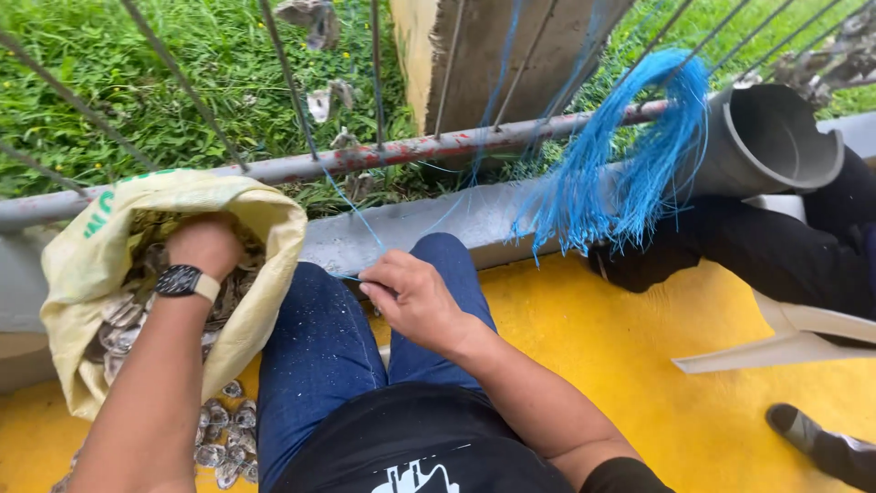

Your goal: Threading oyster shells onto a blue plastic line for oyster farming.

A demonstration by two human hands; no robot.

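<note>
Left hand [206,245] inside sack [91,265] mouth, fingers hidden | right hand [412,297] fingers pinching blue string [360,219]

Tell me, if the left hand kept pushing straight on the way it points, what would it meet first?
The left hand is already inside the yellow sack; going on, it would likely meet the grey shells filling it, though depth is unclear.

A yellowish woven sack [91,265] full of grey shells is propped open at the left; a thin blue string [360,219] is stretched taut mid-scene.
</note>
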